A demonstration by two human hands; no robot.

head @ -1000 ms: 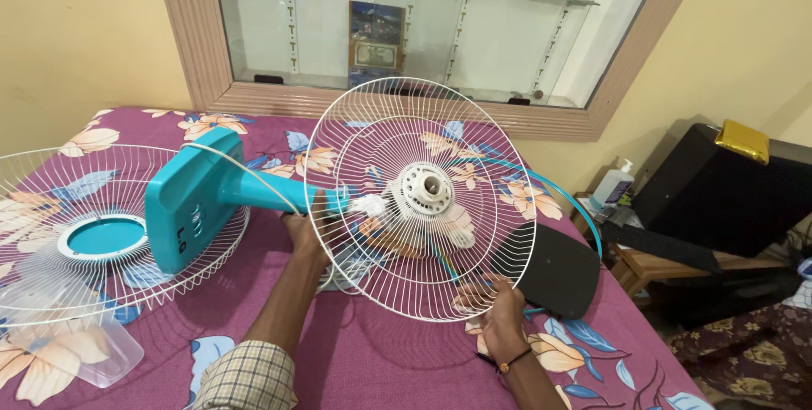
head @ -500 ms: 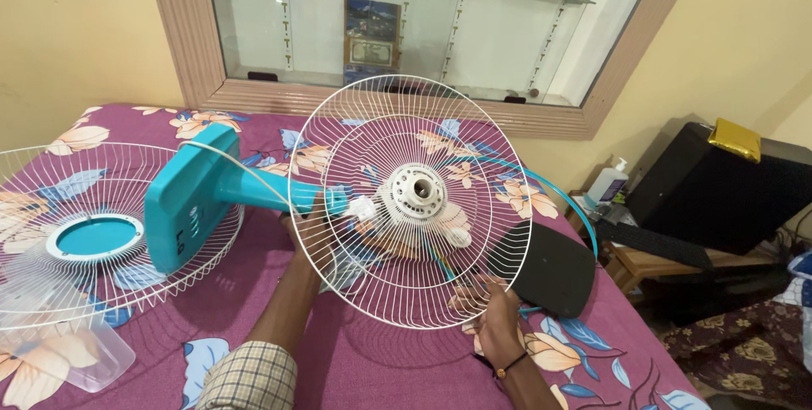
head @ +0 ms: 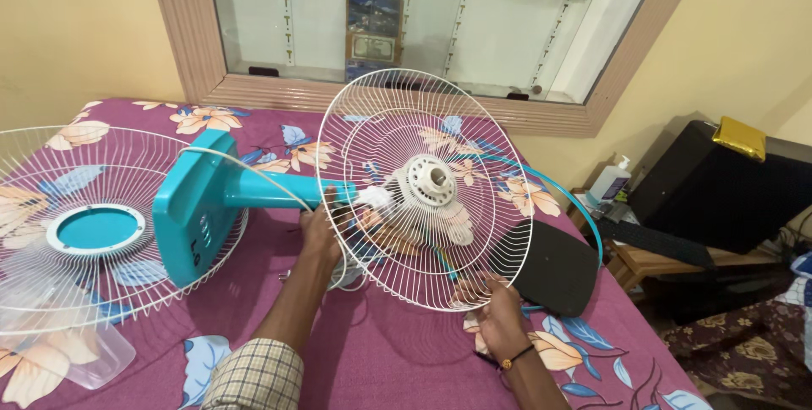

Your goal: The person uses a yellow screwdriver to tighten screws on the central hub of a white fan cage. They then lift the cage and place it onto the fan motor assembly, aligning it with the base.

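Rear fan guard [head: 427,190] | my right hand [head: 497,315] grips its lower rim, steadying it upright | my left hand [head: 320,232] behind the wires, probably clasping the teal neck [head: 279,189].

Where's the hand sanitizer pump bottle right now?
In the head view, the pump bottle stands at the right, off the bed's far corner, beside the black case by the wall.

Round white wire fan guard [head: 427,190] tilted upright over a bed covered by a purple floral sheet [head: 381,359], white motor hub at its centre. Right hand [head: 495,313] gripping the guard's lower rim, fingers curled round the wire. Left hand [head: 320,228] behind the guard, against the teal plastic fan stem [head: 254,190]. Second white wire guard with teal centre disc [head: 93,228] flat at left. Black flat pad [head: 558,270] beside the right hand.
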